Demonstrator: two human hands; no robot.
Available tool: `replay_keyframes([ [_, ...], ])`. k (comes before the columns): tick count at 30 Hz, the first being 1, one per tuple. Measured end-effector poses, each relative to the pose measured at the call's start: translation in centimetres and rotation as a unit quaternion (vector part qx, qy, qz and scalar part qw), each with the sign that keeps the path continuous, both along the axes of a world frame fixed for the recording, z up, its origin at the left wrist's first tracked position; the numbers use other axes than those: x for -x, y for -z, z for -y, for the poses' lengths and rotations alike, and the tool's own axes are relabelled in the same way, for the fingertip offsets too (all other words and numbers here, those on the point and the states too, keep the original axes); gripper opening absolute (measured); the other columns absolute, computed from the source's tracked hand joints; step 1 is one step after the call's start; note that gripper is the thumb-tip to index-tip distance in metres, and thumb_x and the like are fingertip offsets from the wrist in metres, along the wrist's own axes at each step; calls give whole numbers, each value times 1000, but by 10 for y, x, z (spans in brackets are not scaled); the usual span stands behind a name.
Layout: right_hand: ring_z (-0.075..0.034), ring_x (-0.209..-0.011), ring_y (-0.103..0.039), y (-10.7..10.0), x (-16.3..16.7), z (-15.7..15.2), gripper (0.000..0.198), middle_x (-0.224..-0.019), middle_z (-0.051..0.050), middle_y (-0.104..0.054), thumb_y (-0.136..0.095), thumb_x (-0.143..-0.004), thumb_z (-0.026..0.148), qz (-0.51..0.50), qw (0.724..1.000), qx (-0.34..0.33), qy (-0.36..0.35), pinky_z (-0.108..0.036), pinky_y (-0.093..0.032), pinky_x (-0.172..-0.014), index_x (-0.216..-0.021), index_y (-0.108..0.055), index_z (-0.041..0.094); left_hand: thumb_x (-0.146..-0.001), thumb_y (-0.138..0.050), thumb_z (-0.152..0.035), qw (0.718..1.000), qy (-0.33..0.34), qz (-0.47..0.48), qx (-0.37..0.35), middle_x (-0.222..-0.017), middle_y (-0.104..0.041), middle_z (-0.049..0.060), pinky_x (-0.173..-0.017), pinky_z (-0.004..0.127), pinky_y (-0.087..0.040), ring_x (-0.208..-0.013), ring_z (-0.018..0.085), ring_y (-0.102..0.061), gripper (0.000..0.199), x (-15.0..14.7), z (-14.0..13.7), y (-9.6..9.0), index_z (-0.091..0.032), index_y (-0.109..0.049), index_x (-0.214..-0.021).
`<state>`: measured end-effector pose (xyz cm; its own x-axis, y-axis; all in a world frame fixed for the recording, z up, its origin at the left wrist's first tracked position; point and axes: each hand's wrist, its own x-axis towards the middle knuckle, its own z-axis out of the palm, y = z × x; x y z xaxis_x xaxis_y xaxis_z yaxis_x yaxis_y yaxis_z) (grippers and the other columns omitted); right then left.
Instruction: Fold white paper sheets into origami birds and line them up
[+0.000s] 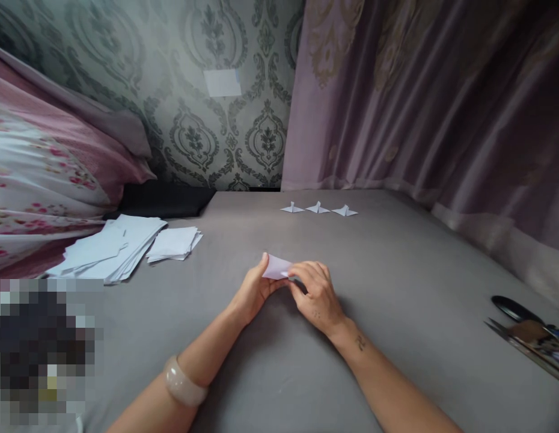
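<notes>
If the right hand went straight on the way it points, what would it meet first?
The paper, which the right hand touches; beyond it, the left hand seems next in line, though depth is hard to judge.

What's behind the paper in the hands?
Grey tabletop beyond its top edge; farther back, three folded paper birds. Whatever sits directly behind the paper is covered, can't tell.

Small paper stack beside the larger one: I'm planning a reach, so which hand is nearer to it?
Left. The left hand is to the right of the small paper stack and closer to the camera; the right hand is farther to its right.
</notes>
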<state>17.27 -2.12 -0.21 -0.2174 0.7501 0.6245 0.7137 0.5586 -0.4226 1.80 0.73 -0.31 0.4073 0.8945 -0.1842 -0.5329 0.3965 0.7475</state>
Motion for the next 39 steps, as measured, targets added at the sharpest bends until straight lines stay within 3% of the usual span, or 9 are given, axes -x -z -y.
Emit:
replay_keyframes([
  [3,-18,-89,-55,1,-1,1,15,-87,-3,-65,-56,-85,14,26,1000,9,-14,-36,-36,-90,-94,-64,21,-82,-60,-43,998,19,-33,-50,-94,-68,10,-85,30,-46,-90,19,-61,36,-1,5,-2,-10,-66,-96],
  [7,-17,-93,-54,4,-4,1,26,-93,-1,-65,-51,-83,4,69,996,0,-55,-39,-28,-98,-90,-66,24,-70,-74,-34,984,1,-164,-71,-80,-67,4,-65,22,-44,-71,13,-60,32,1,7,-2,-13,-67,-93],
  [10,-16,-96,-54,5,-7,0,29,-97,-1,-64,-50,-81,2,97,994,-10,-49,-41,-23,-101,-89,-67,24,-65,-76,-35,961,-52,-262,-66,-69,-65,2,-55,20,-39,-59,11,-56,30,5,2,-2,-11,-67,-82],
  [14,-17,-98,-53,7,-14,-6,28,-100,-3,-64,-50,-83,4,134,991,-3,-11,-42,-24,-99,-90,-68,25,-61,-75,-36,943,-141,-299,-50,-66,-64,1,-54,21,-41,-55,11,-56,32,11,-6,-1,-12,-60,-75],
  [20,-20,-102,-51,14,-22,-13,34,-106,-5,-63,-47,-83,1,180,982,45,33,-43,-26,-98,-94,-68,25,-68,-66,-34,908,-144,-372,-124,-63,-63,-1,-48,20,-38,-52,12,-56,36,14,-6,12,-18,-49,-96],
  [25,-20,-97,-51,11,-16,-6,39,-113,-8,-58,-48,-84,6,174,980,93,25,-34,-36,-87,-119,-57,22,-72,-59,-30,894,-138,-396,-158,-72,-63,1,-47,19,-39,-52,11,-55,32,13,-4,23,-18,-49,-100],
  [31,-18,-91,-52,9,-8,0,26,-108,-7,-57,-45,-88,9,208,973,99,25,-31,-39,-79,-102,-63,22,-73,-59,-31,878,-157,-422,-162,-85,-62,3,-52,22,-44,-60,13,-59,48,14,-4,26,-21,-44,-118],
  [35,-18,-89,-51,13,-10,-1,24,-98,-6,-60,-45,-90,12,209,972,108,28,-31,-40,-78,-97,-66,22,-77,-54,-26,823,-153,-519,-174,-86,-58,3,-61,27,-48,-65,14,-58,54,20,-7,29,-21,-37,-128],
  [39,-18,-88,-51,12,-12,-1,22,-96,-7,-60,-47,-91,16,197,974,112,16,-31,-41,-77,-97,-67,23,-74,-55,-19,697,-187,-627,-292,-102,-50,9,-80,39,-46,-91,22,-55,60,28,-8,29,-16,-35,-131],
])
